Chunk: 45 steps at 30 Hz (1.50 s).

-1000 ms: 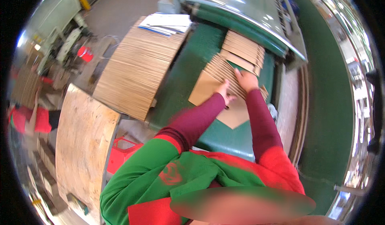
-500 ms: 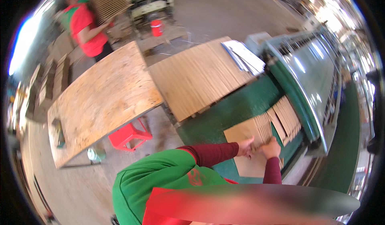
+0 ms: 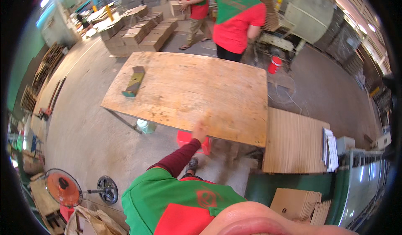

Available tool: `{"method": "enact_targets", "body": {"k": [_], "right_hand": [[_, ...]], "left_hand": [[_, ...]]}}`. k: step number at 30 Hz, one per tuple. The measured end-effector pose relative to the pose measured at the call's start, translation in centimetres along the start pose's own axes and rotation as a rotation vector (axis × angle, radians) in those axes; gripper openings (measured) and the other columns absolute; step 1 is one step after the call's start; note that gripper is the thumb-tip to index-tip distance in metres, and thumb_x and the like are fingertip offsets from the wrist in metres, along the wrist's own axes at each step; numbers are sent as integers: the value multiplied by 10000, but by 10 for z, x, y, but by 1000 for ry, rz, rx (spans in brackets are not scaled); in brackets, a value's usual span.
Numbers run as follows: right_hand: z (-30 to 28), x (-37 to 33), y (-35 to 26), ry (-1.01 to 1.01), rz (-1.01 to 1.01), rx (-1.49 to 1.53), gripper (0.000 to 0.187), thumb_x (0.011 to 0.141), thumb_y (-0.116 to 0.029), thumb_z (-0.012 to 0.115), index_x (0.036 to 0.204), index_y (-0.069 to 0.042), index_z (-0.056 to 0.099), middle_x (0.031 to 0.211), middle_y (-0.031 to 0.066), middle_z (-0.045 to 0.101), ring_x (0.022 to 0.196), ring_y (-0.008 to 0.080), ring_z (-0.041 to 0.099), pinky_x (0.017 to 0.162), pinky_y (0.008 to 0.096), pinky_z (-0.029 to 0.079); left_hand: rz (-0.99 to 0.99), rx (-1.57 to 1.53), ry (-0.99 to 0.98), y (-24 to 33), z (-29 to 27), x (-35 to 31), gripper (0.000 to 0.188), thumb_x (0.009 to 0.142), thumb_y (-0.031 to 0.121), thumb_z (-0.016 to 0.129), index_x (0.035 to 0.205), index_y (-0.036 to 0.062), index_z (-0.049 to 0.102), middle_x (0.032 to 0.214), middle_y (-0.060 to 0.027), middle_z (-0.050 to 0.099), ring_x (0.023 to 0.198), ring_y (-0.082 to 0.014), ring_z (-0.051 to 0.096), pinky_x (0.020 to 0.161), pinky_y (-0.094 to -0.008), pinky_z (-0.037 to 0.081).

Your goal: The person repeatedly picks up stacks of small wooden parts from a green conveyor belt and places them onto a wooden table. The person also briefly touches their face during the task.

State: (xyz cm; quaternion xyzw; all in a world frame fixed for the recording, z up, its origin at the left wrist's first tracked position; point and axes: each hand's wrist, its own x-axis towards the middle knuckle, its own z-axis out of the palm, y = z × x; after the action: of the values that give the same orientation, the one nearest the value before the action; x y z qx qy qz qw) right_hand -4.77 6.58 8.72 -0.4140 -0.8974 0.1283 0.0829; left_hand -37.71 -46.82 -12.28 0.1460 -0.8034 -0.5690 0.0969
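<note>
My left hand (image 3: 200, 131) reaches over the near edge of a wooden-topped table (image 3: 180, 84), its maroon-sleeved arm stretched forward. Motion smears its fingers, so whether they are apart or closed is unclear, and no held thing can be made out. Right below the hand, partly under the table, stands a red plastic stool (image 3: 184, 138). On the table's left part lies a yellow and green metal holder (image 3: 134, 82), out of the hand's reach. My right hand is out of view. Overlapping brown cardboard pieces (image 3: 293, 202) lie on a green surface at the lower right.
A stack of large cardboard sheets (image 3: 293, 140) adjoins the table's right side, with papers (image 3: 331, 151) on its edge. Two people stand beyond the table, near bundled cardboard (image 3: 142, 34). An orange fan (image 3: 63, 187) stands at the lower left. A red bucket (image 3: 274, 65) sits behind.
My view has swung left, from the cardboard pieces to the table. Both hands were at the cardboard pieces; now my left hand is away from them over the table edge, and my right is out of sight.
</note>
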Motion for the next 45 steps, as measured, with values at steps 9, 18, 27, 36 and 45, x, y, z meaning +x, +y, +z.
{"method": "enact_targets", "body": {"k": [9,18,27,36,45], "right_hand": [[32,47,-338,249,-829,121,799,534,-264,830,1221,-11,511,1122,212,578,1043,386,542,904,453,424],[241,69,-606,471,-1238,74,700,602,-208,732,1234,-50,475,1117,164,537,1060,356,508,919,459,400],[383,-28,-607,444,-1315,29,795,667,-262,753,1341,-82,370,1342,189,398,1276,362,358,1049,503,297],[284,-57,-634,356,-1117,174,792,644,-282,795,1316,-126,407,1340,144,412,1294,324,359,1046,529,274],[274,-82,-567,478,-1028,575,592,714,-254,753,1217,-79,496,1290,184,450,1208,367,419,998,520,329]], "left_hand": [[-299,761,-362,-10,-118,106,1120,680,516,723,1486,125,52,1533,-204,44,1410,-386,46,1018,-665,208],[-444,955,-516,10,-95,94,1249,598,590,747,1499,199,-25,1535,-198,-137,1386,-449,-162,983,-756,17],[-304,975,-282,-41,-78,94,1153,555,529,755,1485,274,122,1553,-183,-46,1410,-436,-79,986,-756,22],[-379,1053,-239,-64,-56,99,987,735,486,677,1487,278,72,1555,-102,-144,1407,-422,-117,986,-752,30],[-492,938,-533,5,-95,109,1347,538,576,787,1486,241,-108,1507,-227,-219,1384,-446,-181,1010,-715,15]]}}
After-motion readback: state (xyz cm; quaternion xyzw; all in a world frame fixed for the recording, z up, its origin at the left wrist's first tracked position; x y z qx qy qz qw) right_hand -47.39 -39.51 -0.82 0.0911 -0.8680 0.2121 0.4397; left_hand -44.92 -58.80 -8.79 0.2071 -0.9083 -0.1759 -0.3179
